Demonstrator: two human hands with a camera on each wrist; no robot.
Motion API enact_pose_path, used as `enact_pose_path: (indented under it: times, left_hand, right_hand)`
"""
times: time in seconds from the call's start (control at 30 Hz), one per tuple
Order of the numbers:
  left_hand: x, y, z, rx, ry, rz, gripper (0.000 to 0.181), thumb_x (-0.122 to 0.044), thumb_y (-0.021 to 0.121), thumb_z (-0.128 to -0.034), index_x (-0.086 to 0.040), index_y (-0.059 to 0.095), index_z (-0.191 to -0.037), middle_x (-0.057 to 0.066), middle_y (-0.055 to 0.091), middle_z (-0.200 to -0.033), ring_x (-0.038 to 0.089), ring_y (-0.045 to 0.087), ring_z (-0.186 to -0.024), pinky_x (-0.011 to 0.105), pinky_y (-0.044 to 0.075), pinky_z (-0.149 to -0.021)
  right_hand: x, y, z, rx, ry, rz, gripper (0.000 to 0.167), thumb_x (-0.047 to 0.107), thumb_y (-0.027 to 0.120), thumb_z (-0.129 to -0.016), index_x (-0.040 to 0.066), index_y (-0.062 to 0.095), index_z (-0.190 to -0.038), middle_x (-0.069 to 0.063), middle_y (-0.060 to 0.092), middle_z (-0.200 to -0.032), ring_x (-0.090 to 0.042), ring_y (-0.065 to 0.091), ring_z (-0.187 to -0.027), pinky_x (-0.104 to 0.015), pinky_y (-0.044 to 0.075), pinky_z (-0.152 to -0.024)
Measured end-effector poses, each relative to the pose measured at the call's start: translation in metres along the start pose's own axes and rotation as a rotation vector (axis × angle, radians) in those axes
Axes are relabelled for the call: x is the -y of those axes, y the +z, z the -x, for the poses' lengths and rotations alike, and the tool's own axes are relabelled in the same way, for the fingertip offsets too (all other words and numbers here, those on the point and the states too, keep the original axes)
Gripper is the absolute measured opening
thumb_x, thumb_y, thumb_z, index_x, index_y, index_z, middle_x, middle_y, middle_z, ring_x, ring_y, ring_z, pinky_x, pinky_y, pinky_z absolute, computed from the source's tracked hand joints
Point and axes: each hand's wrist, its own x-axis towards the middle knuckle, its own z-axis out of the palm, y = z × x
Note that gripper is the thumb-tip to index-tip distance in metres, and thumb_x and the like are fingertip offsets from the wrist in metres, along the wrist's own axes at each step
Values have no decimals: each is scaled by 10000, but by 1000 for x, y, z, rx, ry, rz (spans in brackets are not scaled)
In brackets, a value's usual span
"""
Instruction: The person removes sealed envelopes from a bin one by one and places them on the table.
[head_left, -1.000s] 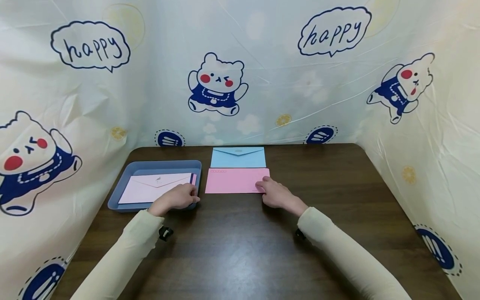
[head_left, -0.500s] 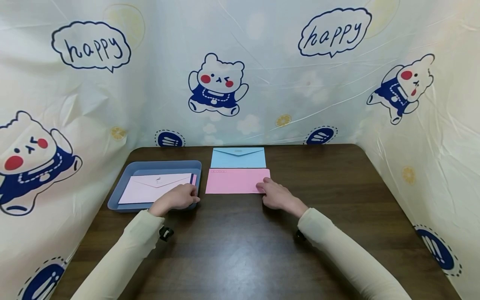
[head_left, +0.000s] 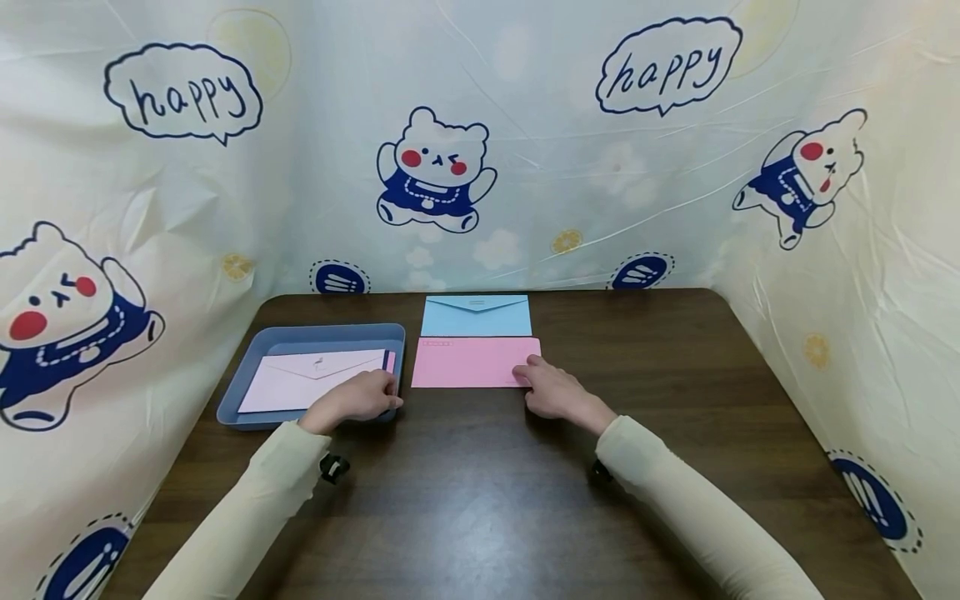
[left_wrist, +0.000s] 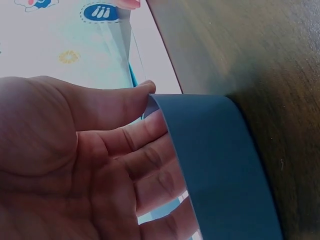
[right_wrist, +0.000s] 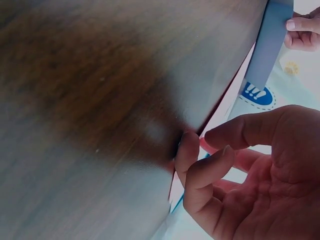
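Note:
My left hand (head_left: 358,395) grips the near right corner of the blue-grey tray (head_left: 264,337). In the left wrist view the thumb is at the rim of the tray (left_wrist: 220,165) and the fingers reach inside its wall. A white envelope (head_left: 300,385) with a bird print lies in the tray, over dark blue and pink edges. My right hand (head_left: 555,390) rests with relaxed, bent fingers at the near right corner of a pink envelope (head_left: 465,362), which lies flat. In the right wrist view the fingertips (right_wrist: 187,145) are at its edge; no pinch shows clearly.
A light blue envelope (head_left: 476,318) lies behind the pink one, flap side up, by the far table edge. Everything stands on a dark wooden table (head_left: 480,492). A printed curtain (head_left: 540,192) encloses the back and both sides.
The tray has shifted slightly nearer and to the right, with my left hand holding it. My right hand and the pink envelope have stayed in place.

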Motion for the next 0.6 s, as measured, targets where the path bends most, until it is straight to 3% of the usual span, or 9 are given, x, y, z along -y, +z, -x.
enact_pose_path:
  times: [0.23,0.6]
  left_hand:
    - [-3,1,3,2,14,-34,223,-78,660,-1021,-50,598,-808,61,512,-705,208,520,-655,322,407,-632]
    - [-4,1,7,-1,18,-33,212,-90,662,-1023,-44,608,-824,61,512,-706,209,521,-651,325,409,-628]
  right_hand:
    - [1,0,0,6,10,-12,493,33,617,-985,76,592,-1475,-213,437,-1571,-408,512,-1374,-615,423,-1102]
    - [-1,2,-2,1,12,0,483,43,627,-986,86,601,-1467,-193,471,-1537,-379,547,-1325,-595,447,-1088]
